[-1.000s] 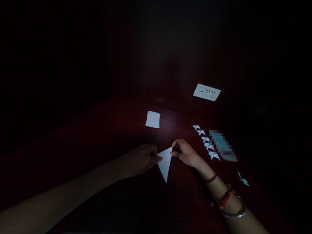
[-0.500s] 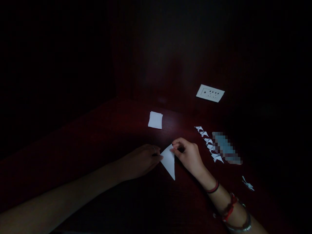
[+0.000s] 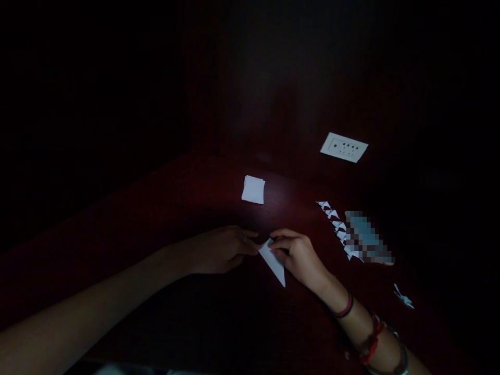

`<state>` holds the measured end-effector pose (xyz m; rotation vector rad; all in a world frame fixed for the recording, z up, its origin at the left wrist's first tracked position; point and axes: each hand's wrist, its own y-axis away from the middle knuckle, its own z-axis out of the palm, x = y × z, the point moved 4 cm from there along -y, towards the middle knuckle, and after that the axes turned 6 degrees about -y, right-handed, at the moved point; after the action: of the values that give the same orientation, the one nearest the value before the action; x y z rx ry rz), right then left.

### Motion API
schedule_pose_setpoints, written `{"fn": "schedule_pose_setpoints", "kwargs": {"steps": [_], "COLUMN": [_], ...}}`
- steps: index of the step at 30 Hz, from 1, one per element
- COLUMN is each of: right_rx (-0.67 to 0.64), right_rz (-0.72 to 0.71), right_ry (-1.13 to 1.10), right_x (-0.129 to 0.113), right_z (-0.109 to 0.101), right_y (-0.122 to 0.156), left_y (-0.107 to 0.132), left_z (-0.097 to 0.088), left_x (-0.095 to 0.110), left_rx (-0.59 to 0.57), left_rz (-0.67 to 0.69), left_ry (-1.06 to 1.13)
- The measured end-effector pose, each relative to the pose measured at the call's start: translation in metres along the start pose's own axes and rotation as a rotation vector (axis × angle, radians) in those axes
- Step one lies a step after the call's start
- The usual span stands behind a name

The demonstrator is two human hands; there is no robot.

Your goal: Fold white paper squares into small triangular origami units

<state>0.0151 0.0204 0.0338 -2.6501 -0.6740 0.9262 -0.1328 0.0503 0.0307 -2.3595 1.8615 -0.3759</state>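
Observation:
A white sheet of paper (image 3: pixel 274 264), folded to a narrow triangle, lies on the dark red table between my hands, its long point towards me. My right hand (image 3: pixel 300 258) has thumb and fingers closed on its upper part, bending a flap over. At the paper's upper left corner, my left hand (image 3: pixel 230 249) touches with a fingertip; its fingers are stretched out and the thumb is apart. A ring sits on one left finger. Shadow and the right fingers hide part of the fold.
A stack of square white paper (image 3: pixel 253 189) lies farther back. To the right, a row of small folded paper pieces (image 3: pixel 339 227) runs beside a pixelated bluish object (image 3: pixel 367 234). Another folded piece (image 3: pixel 403 297) lies nearer me. A white socket plate (image 3: pixel 344 147) is on the back wall.
The paper has become narrower as my right fingers moved left and down over it with its upper corner. My left thumb has come away from the paper. The view has shifted slightly.

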Motion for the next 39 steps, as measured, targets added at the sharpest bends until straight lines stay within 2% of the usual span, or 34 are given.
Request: {"fn": "schedule_pose_setpoints", "kwargs": {"steps": [12,20,26,31,39], "right_rx": [-0.018,-0.048,-0.041,0.013,-0.156], "right_rz": [-0.038,-0.115,-0.101,-0.045,-0.045], "right_ry": [0.064,0.126,0.135,0.131,-0.044], "right_x": [0.005,0.000,0.001,0.007,0.009], "right_z": [0.007,0.012,0.013,0.004,-0.001], "right_y": [0.002,0.001,0.001,0.002,0.004], "left_y": [0.004,0.001,0.000,0.001,0.005], "left_z": [-0.002,-0.004,-0.002,0.003,0.003], "left_x": [-0.004,0.000,-0.001,-0.002,0.001], "left_rx": [-0.043,-0.036,-0.056,-0.067,-0.042], "left_rz": [-0.163,-0.111,-0.097,-0.128,-0.162], "left_ry": [-0.063,-0.061,-0.029,-0.029,-0.092]}}
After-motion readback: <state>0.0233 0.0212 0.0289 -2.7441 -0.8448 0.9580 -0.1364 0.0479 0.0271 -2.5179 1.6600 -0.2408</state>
